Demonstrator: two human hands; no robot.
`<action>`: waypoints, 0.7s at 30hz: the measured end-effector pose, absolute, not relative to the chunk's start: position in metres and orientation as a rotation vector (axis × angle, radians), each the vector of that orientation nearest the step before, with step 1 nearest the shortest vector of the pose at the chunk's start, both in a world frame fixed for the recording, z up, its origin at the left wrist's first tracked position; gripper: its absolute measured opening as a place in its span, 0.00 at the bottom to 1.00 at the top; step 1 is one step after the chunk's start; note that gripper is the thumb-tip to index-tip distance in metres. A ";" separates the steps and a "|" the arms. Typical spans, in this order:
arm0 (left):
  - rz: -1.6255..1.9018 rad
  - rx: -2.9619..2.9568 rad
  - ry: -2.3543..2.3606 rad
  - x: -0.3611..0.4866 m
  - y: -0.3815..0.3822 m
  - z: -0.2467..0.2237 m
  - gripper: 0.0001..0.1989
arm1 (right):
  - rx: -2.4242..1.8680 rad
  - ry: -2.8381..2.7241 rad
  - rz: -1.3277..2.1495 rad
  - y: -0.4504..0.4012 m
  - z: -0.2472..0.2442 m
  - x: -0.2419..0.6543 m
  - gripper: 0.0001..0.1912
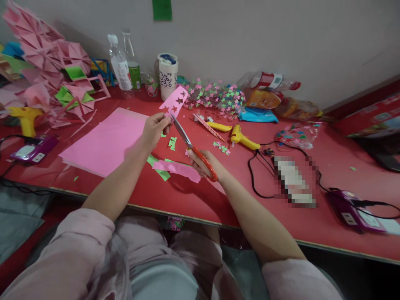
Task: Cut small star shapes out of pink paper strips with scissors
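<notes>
My left hand pinches a pink paper piece with star-shaped holes, held up above the red table. Orange-handled scissors are in my right hand, their blades pointing up and left to the lower edge of the pink piece, by my left fingertips. Beneath my hands lie a pink strip and green scraps. A stack of pink sheets lies to the left of my left hand. Small cut stars rest right of the scissors.
Along the wall stand bottles, a cup and a heap of small stars. Pink folded paper shapes fill the back left. A yellow glue gun, its black cord and a purple box are on the right.
</notes>
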State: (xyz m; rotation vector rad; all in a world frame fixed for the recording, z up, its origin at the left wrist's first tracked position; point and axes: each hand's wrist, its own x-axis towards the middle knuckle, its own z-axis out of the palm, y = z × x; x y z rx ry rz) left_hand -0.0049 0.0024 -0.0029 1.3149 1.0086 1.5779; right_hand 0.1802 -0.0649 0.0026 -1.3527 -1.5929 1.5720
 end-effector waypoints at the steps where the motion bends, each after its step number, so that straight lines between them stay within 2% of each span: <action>1: 1.578 1.318 1.006 -0.005 0.003 -0.004 0.11 | -1.351 -1.593 1.571 -0.065 0.002 0.180 0.21; 13: 1.646 1.290 1.046 -0.008 0.004 -0.005 0.08 | -1.407 -1.639 1.484 -0.061 -0.002 0.180 0.24; 21: 1.654 1.258 0.974 0.001 -0.001 -0.005 0.08 | -1.247 -1.584 1.597 -0.066 -0.007 0.180 0.23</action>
